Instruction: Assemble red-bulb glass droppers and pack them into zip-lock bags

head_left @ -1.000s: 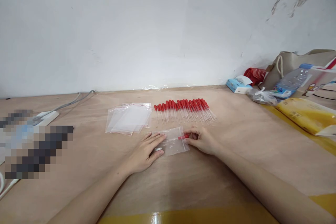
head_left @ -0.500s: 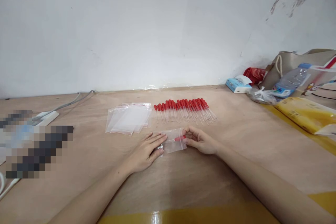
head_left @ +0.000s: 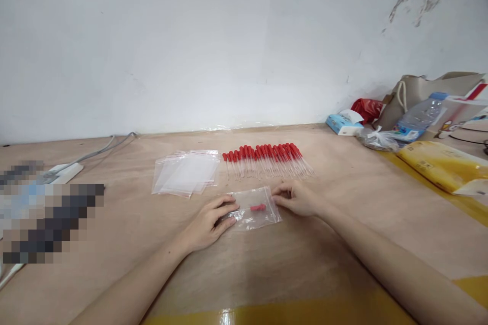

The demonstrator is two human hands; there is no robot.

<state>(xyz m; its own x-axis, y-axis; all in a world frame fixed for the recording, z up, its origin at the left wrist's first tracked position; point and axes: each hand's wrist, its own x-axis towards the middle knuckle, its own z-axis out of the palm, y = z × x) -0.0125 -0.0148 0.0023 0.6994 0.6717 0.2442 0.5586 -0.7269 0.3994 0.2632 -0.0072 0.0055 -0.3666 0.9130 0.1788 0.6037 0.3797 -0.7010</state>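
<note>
A clear zip-lock bag [head_left: 249,221] lies flat on the table between my hands. Inside it is a dropper with a red rubber bulb [head_left: 258,207], the bulb towards the zip end on the right. My left hand [head_left: 211,221] rests on the bag's left end, fingers apart. At the right edge, by the zip, my right hand [head_left: 293,199] pinches the bag with thumb and forefinger. Beyond the hands lies a row of several red-bulbed droppers [head_left: 267,155] with thin clear stems. Left of that row is a fanned stack of clear zip-lock bags [head_left: 183,175].
At the right stand a blue tissue pack [head_left: 344,124], a plastic bottle [head_left: 419,119], a grey bag [head_left: 415,89] and a yellow packet [head_left: 442,165]. A power strip [head_left: 66,172] with a grey cable lies left, near blurred dark items. A white wall closes the back.
The dropper's bulb, earlier at the bag's mouth under my right fingers, now lies inside the bag. My right fingers have shifted to the bag's edge, and the bag has moved slightly right.
</note>
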